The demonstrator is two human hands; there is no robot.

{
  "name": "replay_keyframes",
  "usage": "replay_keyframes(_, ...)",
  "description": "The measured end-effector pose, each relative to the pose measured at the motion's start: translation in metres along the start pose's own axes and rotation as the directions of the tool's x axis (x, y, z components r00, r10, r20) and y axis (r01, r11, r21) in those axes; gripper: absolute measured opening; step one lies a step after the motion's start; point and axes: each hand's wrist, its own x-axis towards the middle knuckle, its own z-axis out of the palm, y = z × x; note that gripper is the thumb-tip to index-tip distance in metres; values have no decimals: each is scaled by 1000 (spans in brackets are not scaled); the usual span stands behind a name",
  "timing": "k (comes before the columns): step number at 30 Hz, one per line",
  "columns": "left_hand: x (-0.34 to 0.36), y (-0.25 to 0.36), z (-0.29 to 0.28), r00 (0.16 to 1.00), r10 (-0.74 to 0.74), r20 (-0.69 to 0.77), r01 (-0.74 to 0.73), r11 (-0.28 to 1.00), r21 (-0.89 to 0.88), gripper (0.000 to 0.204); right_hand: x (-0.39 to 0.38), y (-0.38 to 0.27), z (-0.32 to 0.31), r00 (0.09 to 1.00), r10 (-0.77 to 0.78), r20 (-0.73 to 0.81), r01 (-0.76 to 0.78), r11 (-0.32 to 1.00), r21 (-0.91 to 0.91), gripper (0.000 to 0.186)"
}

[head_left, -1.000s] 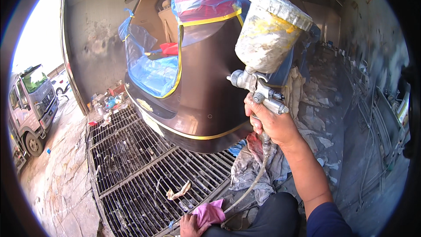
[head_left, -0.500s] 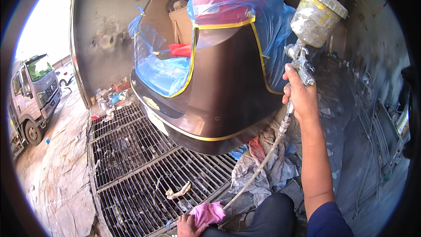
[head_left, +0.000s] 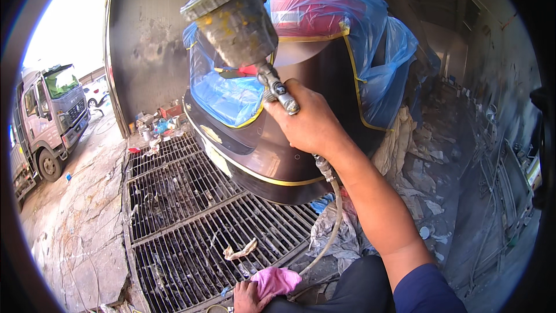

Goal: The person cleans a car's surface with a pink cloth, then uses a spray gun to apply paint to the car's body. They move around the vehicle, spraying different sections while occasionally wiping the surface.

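My right hand is wrapped round the grip of a spray gun. On top of the gun sits a paint-spattered grey cup, tilted to the left, in front of the car's rear corner. A hose hangs from the grip down toward the ground. The dark car body panel is edged with yellow masking tape, and blue plastic film covers the parts around it. Low by my knee, my left hand holds a pink cloth; its fingers are partly hidden.
A metal floor grating spreads under the car's bumper. Crumpled sheets lie on the ground at the car's right side. Tins and rags stand by the back wall. Outside at the left are a truck and a white car.
My right hand has swept the spray gun leftward across the car's rear corner, and the hose has swung with it. My left hand and the pink cloth stay about where they were.
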Motion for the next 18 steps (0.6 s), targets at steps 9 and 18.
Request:
replay_keyframes(9, -7, -4, -3, 998, -17, -60, 18, 1000, 9, 61, -61, 21, 8, 996, 85, 22, -87, 991, 98, 29)
replay_keyframes(18, 1, -5, 4, 998, 34, -58, -36, 999, -30, 52, -105, 65, -29, 961, -61, -270, -1, 975, -222, 23)
